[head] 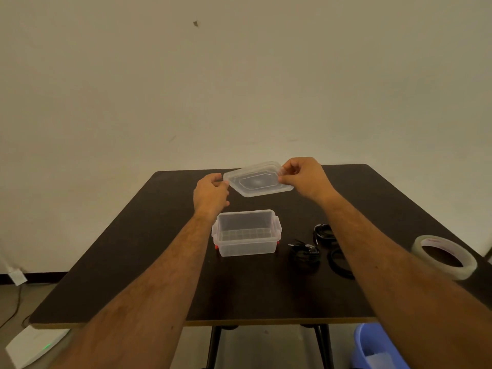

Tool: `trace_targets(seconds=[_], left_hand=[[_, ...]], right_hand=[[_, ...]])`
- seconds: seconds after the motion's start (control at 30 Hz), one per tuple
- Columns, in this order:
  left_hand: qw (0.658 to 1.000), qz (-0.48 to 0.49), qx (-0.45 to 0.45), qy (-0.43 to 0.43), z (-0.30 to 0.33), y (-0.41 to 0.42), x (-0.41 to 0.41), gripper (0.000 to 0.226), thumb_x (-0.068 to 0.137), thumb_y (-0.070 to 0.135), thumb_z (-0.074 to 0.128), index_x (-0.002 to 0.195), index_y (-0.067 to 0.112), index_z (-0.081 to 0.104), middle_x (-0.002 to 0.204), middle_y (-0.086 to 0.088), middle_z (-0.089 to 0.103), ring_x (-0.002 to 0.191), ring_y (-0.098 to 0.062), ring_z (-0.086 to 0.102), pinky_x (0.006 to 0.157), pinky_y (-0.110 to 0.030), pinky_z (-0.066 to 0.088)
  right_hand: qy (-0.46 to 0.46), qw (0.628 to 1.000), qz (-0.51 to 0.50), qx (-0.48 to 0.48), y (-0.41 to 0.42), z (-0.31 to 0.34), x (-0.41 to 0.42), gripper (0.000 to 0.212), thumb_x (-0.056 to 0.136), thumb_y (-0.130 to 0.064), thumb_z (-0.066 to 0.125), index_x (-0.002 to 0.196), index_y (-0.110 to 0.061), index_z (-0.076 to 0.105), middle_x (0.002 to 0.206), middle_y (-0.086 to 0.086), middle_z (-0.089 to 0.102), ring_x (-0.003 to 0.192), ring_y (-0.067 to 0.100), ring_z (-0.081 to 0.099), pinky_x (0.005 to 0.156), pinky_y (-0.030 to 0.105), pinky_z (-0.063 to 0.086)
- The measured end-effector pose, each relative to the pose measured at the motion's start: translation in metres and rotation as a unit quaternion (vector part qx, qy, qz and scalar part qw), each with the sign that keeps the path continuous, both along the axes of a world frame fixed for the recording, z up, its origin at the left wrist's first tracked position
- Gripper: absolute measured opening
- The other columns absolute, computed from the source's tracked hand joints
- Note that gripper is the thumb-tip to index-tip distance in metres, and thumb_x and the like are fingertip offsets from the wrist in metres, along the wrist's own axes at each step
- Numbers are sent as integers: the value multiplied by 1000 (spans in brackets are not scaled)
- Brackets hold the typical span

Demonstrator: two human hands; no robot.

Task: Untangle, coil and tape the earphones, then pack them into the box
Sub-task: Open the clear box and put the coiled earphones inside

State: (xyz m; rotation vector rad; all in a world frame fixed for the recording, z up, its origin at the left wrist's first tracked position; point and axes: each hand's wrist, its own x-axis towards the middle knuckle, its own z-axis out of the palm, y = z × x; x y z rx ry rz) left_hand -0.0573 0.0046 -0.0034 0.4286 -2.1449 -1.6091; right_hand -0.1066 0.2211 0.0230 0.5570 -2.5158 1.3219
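Above the far half of the table (133, 262), beyond the box (246, 233), both hands hold the clear lid (257, 179) in the air. Left hand (210, 194) pinches the lid's left corner, fingers curled on it. Right hand (304, 177) pinches the right short edge, thumb and fingers closed on the rim. Lid is tilted, clear of the box, not touching it.

Box sits open, near table centre, nothing visible inside, red latch tabs low on its sides. Earphones (306, 253) lie just right of the box as black bundles; three dark loops show, the farther two partly hidden by the right forearm. They look coiled, but whether they are taped cannot be told, too dark. Tape roll (444, 258) sits well right of the box, near the table's right edge.

Progress, judged: untangling and coiling look done, box is opened, packing not yet done, lid not yet back on. Lid needs setting down first, probably.

Room: bare tabletop left of the box and in front of it, also behind it under the lid. Right of the box is crowded by cables and forearm. Tape roll sits close to the edge and could be knocked off. Blue bin (372, 347) is on the floor below, right of the box.
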Motion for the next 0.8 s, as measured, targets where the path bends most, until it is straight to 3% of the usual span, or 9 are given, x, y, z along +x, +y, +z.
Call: trace_targets(seconds=[0.17,0.3,0.4,0.6,0.8], left_hand=[[999,-31,-23,-5,-1,13,-12,37,100,19,56,136,13,54,125,-6,63,103,-16,65,80,-32,60],[991,-74,-109,-10,-1,32,-24,34,98,21,59,132,16,59,126,-5,64,108,-17,63,84,-31,59],[972,-115,-206,-12,-1,56,-30,35,98,22,58,132,17,60,128,-3,65,115,-16,61,102,-32,48],[927,-180,-325,-55,-14,100,-42,37,98,24,58,135,20,57,129,-2,64,115,-16,60,102,-35,47],[899,-198,-383,-73,-23,118,-48,37,99,25,57,136,22,57,132,-2,63,115,-17,60,103,-37,46]], right_hand=[[87,983,-85,137,12,-25,-14,12,92,-18,65,99,-17,74,93,-2,72,82,11,63,78,29,52],[124,945,-127,274,22,-40,-18,18,97,-19,56,105,-20,72,96,0,70,81,16,61,75,32,53],[117,924,-137,337,25,-51,-20,18,98,-24,55,107,-22,71,94,0,67,83,16,59,80,36,53],[104,889,-131,426,27,-71,-23,25,92,-24,65,118,-22,65,112,3,66,103,19,58,94,38,48],[40,881,-109,459,34,-80,-32,28,94,-18,62,122,-21,64,121,7,65,113,22,56,102,42,44]])
